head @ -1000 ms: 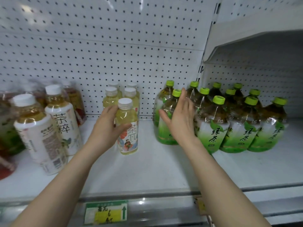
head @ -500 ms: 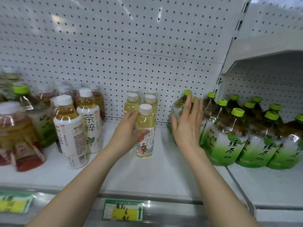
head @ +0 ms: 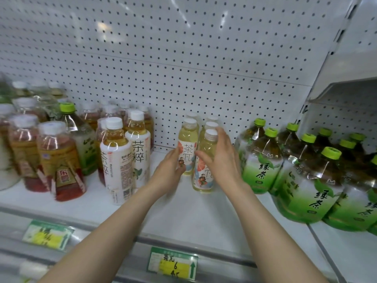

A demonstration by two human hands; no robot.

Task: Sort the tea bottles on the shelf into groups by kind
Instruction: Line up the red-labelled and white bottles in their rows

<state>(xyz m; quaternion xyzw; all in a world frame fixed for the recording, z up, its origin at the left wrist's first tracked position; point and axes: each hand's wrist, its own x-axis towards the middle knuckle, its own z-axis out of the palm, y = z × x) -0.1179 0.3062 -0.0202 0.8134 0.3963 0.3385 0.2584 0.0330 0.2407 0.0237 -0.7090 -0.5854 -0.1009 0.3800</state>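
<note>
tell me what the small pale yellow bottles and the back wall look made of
The small pale yellow bottles look like clear glossy plastic: liquid shows through. The back wall is probably white-painted metal pegboard, given regular holes and soft sheen.

The front strip of the white metal shelf (head: 183, 217) is bare from its edge up to the bottles. A cluster of small pale-yellow tea bottles with white caps (head: 187, 139) stands against the white pegboard back wall (head: 183, 78). On its left, tall white-labelled amber tea bottles (head: 117, 160) leave a narrow gap, filled by the left hand (head: 169, 170). On its right, large green-capped green tea bottles (head: 263, 160) crowd close, with the right hand (head: 222, 162) between. There is open room above the caps.
</note>
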